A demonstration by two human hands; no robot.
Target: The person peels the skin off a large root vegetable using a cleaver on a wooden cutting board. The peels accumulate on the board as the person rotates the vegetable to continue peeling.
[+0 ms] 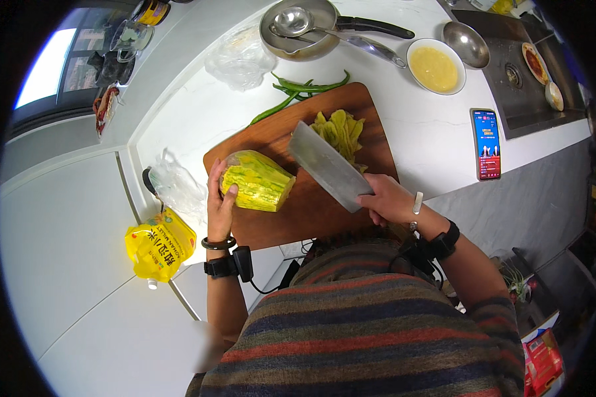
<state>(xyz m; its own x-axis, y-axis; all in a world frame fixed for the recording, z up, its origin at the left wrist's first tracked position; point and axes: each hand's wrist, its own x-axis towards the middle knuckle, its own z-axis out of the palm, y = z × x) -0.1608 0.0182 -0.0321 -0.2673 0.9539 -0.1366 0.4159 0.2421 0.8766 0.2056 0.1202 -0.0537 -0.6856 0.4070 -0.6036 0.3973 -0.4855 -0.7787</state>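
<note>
My left hand point(222, 201) grips the rounded end of a partly peeled, yellow-green vegetable point(259, 181), perhaps a squash or melon, over the left side of a wooden cutting board point(313, 208). Its cut, flat end faces right. In my right hand point(388, 198) is a cleaver point(328, 166), its broad blade slanting up and to the left over the board. The blade and the vegetable are apart. Behind the blade lies a pile of yellow-green pieces, likely peelings point(341, 134), partly hidden by it.
Green chili peppers point(298, 92) lie beyond the board. Further back are a pan point(298, 47) with a ladle, a bowl of yellow liquid point(433, 67) and a metal bowl point(466, 44) beside the sink point(526, 116). A phone point(485, 144) lies right, a yellow pouch point(161, 245) left.
</note>
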